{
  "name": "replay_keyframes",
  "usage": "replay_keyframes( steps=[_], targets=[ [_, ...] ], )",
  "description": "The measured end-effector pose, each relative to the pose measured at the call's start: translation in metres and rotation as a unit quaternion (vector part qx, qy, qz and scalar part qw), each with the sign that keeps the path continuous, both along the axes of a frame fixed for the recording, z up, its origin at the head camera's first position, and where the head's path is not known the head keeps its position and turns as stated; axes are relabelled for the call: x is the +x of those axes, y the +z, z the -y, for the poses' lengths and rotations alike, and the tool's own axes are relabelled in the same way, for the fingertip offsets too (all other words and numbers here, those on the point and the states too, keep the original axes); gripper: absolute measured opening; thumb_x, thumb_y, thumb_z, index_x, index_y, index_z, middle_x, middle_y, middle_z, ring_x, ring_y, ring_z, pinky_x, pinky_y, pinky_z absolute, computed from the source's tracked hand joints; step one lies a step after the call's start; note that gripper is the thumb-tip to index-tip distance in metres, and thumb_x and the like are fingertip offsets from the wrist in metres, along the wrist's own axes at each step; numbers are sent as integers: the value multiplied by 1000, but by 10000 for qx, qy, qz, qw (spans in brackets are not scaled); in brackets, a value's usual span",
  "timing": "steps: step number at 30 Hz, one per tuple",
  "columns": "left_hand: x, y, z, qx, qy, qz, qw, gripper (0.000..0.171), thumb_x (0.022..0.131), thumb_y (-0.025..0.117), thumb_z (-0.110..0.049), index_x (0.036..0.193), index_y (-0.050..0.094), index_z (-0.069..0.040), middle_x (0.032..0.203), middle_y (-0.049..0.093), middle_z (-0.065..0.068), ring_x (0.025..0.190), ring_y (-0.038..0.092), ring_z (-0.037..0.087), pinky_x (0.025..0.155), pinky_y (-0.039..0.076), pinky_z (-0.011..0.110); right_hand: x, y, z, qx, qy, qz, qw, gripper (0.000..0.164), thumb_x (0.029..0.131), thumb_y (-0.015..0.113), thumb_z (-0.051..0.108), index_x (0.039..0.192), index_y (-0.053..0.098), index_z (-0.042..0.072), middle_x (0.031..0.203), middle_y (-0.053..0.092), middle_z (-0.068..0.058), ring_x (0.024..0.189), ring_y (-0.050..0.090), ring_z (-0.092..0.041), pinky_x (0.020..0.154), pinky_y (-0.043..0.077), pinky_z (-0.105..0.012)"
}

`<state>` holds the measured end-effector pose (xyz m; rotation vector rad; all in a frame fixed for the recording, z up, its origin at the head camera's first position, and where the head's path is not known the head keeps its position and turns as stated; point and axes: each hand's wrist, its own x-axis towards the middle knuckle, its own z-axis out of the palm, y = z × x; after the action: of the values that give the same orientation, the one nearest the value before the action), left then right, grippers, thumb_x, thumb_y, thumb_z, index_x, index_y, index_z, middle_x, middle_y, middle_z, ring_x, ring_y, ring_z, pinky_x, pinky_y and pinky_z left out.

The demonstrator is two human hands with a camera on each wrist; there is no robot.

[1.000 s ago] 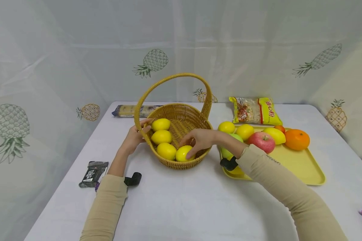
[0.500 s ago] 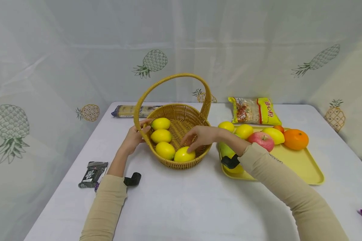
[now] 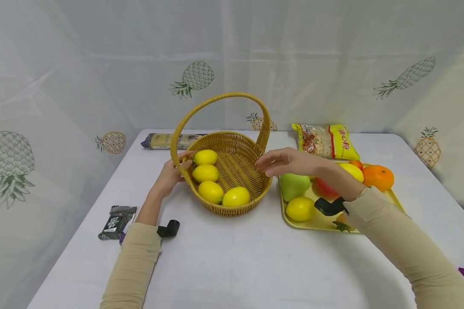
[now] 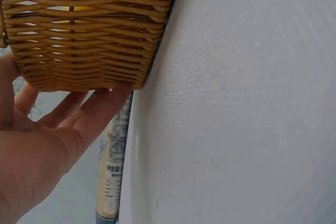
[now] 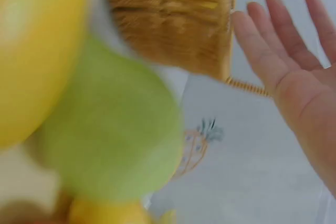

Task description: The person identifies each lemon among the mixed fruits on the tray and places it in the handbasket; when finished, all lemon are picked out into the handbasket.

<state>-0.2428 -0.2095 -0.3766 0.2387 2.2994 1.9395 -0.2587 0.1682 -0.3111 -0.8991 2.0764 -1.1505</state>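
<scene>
From the head view, your right hand [image 3: 286, 162] has let go of the nearest lemon [image 3: 236, 197] within the last half second and moved out toward the basket's right rim; its fingers are loosely extended and hold nothing. The lemon lies inside the wicker basket [image 3: 228, 210] against the near wall, beside three other lemons [image 3: 205, 173] along the left side. That placement looks finished, I judge, leaving your right hand free, with more fruit on the yellow tray [image 3: 319, 222], among it a green pear [image 3: 295, 187] and a loose lemon [image 3: 300, 209]. Your left hand [image 3: 169, 177] is where it was, gripping the basket's left rim by the foot of the handle, which probably steadies it. In the left wrist view, your fingers lie nearly straight along the outside of the woven wall, with the noodle packet [image 4: 111, 177] beyond them. In the right wrist view, your fingers are apart and bare of any load, near the basket's edge; whether a fingertip touches it, I cannot tell. The green pear and a yellow fruit [image 5: 37, 40] loom close, blurred.
</scene>
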Motion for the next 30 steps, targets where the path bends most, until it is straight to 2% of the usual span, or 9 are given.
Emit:
replay_keyframes(
  steps=[3, 7, 10, 14, 15, 18, 21, 25, 30],
  targets=[
    [-4, -5, 2, 0, -6, -39, 10000, 49, 104, 45, -13, 149, 33, 0, 147, 32, 27, 127, 40, 45, 95, 43, 61, 9, -7, -21, -134, -98, -55, 9998, 44, 96, 63, 17, 136, 51, 2, 137, 51, -16, 127, 47, -33, 103, 42, -36],
    [-12, -15, 6, 4, -12, -136, 9999, 50, 103, 48, -19, 150, 35, -5, 149, 33, 22, 127, 41, 42, 94, 44, 59, 25, -21, -46, -43, -270, -198, 9994, 44, 94, 65, 16, 134, 53, 1, 134, 53, -18, 125, 48, -35, 99, 44, -30],
    [-13, -14, 7, -24, -11, -119, 9999, 50, 104, 48, -20, 150, 35, -6, 149, 33, 21, 127, 42, 41, 94, 45, 59, 36, -31, -62, 32, -313, -308, 9990, 44, 93, 66, 16, 132, 53, -1, 132, 55, -20, 122, 50, -37, 97, 46, -27],
    [-13, -13, 8, -78, 6, -97, 9999, 50, 104, 47, -21, 150, 35, -7, 149, 33, 20, 128, 42, 40, 94, 45, 58, 49, -43, -75, 22, -300, -358, 9989, 44, 90, 70, 15, 130, 56, -1, 129, 57, -17, 122, 50, -37, 97, 47, -33],
    [-15, -17, 10, -79, 6, -128, 9999, 50, 103, 48, -23, 150, 36, -8, 150, 33, 19, 128, 42, 40, 94, 45, 58, 52, -45, -77, 46, -288, -424, 9987, 44, 90, 71, 15, 128, 57, 1, 128, 57, -16, 121, 51, -36, 96, 48, -35],
    [-14, -16, 9, -69, -8, -176, 9998, 52, 103, 49, -25, 150, 36, -7, 149, 33, 19, 128, 41, 40, 94, 45, 58, 59, -49, -81, 234, -281, -702, 9969, 43, 87, 74, 18, 126, 61, 7, 127, 59, -10, 116, 53, -32, 93, 50, -36],
    [-13, -17, 9, -58, 1, -170, 9998, 52, 103, 49, -24, 150, 35, -7, 149, 32, 20, 128, 41, 40, 93, 46, 57, 64, -53, -85, 376, -279, -805, 9956, 45, 87, 74, 21, 128, 60, 9, 128, 58, -9, 115, 53, -34, 92, 51, -37],
    [-13, -18, 9, -97, 29, -143, 9998, 52, 103, 49, -26, 150, 35, -7, 149, 33, 20, 128, 42, 39, 92, 49, 52, 66, -57, -87, 499, -366, -623, 9961, 51, 87, 73, 23, 133, 56, 9, 134, 55, -10, 120, 51, -38, 97, 46, -41],
    [-13, -21, 9, -124, 21, -107, 9999, 53, 103, 49, -26, 151, 35, -8, 149, 32, 19, 128, 42, 39, 90, 51, 47, 66, -59, -86, 631, -458, -509, 9957, 55, 87, 74, 25, 136, 54, 10, 136, 54, -7, 123, 49, -35, 100, 43, -44]
  ],
)
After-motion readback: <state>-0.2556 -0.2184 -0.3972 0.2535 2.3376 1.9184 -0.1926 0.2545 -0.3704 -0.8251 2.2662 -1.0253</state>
